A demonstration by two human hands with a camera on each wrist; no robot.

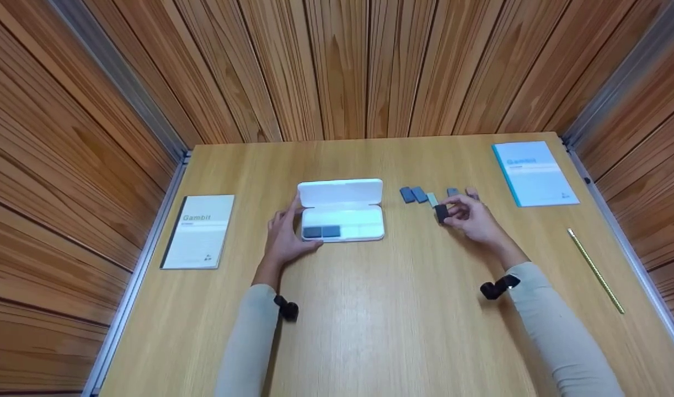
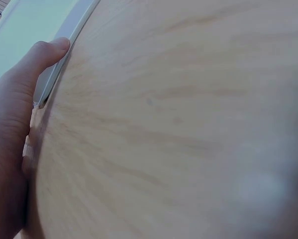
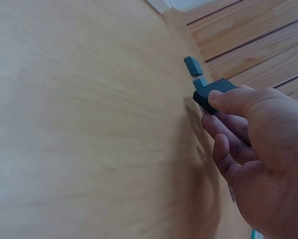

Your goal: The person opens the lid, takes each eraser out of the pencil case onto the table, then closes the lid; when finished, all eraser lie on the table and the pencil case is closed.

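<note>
Dark block (image 1: 441, 213) pinched by right hand (image 1: 474, 219); left hand (image 1: 284, 236) steadies white case (image 1: 342, 210).

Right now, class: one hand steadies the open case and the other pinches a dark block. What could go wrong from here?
1. The right hand pinches the dark block only at its fingertips; it might slip.
2. Loose blocks lie just beside that hand, so a sweep could scatter them.
3. The left hand merely touches the case at its edge; a push may slide it.

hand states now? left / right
Left hand: open, fingers resting against the white case.
Right hand: pinching a dark block.
</note>
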